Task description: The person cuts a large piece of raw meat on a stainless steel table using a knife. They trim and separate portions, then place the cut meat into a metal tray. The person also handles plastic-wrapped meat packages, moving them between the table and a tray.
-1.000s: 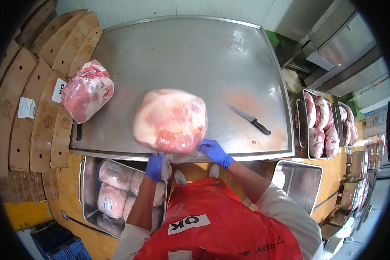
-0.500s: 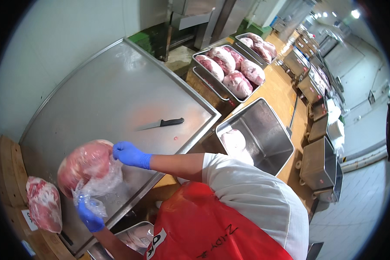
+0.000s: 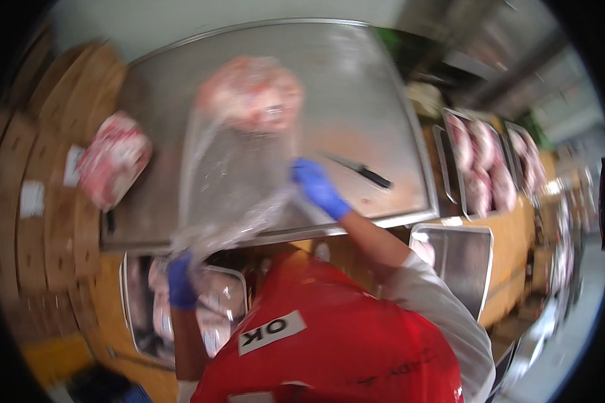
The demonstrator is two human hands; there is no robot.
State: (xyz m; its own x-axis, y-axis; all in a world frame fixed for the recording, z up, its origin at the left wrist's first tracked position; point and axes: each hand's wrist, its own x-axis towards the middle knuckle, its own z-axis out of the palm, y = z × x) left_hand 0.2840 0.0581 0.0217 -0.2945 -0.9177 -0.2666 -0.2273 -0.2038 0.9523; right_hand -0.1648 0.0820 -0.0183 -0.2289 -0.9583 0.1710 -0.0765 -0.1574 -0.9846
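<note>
A clear plastic bag [image 3: 232, 181] is stretched across the steel table [image 3: 356, 60] toward me. Its near left corner is gripped by my left hand [image 3: 181, 282], out past the table's front edge. My right hand [image 3: 319, 189] is closed on the bag's right side, above the table. Beyond the bag's slack part lies a big pink cut of meat [image 3: 252, 94], blurred; I cannot tell how much of it the plastic still covers. To the right of my right hand rests a knife with a black handle [image 3: 375, 177].
Another cut of meat [image 3: 115, 161] sits at the table's left edge, by stacked cardboard boxes [image 3: 44, 235]. A metal bin with wrapped meat [image 3: 245, 295] stands below the front edge. Right of the table are a metal tub [image 3: 460, 262] and trays of meat [image 3: 480, 168].
The view has swung round to the left. My left hand has pulled the bag toward me, drawing it out long, and the meat now lies farther from my hands.
</note>
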